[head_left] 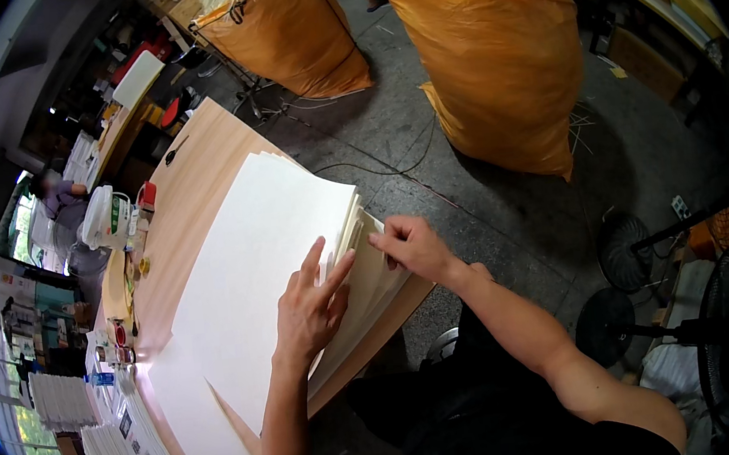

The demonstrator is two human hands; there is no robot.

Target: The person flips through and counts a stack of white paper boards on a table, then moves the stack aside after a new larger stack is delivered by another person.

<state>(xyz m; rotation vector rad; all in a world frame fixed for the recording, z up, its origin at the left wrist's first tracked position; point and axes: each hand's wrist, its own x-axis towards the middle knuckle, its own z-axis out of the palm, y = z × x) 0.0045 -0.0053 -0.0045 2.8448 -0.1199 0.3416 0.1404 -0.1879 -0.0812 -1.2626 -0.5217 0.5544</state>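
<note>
Spreading its fingers over the edge of a stack of large white paper sheets [241,240] on a wood-grain table [208,155], the left hand [308,311] is near the right hand [412,246], fingers curled at the sheets' edge, any pinch unclear.

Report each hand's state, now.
Left hand: open, spread at the edge of the paper.
Right hand: curled at the paper's edge; whether it grips any cannot be told.

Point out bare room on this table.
The table shows bare wood at its far end, beyond the paper stack, and between that stack and the white tub. It's crowded along the left, with tub and tape rolls, and at the stack's right edge, by left hand and right hand.
</note>
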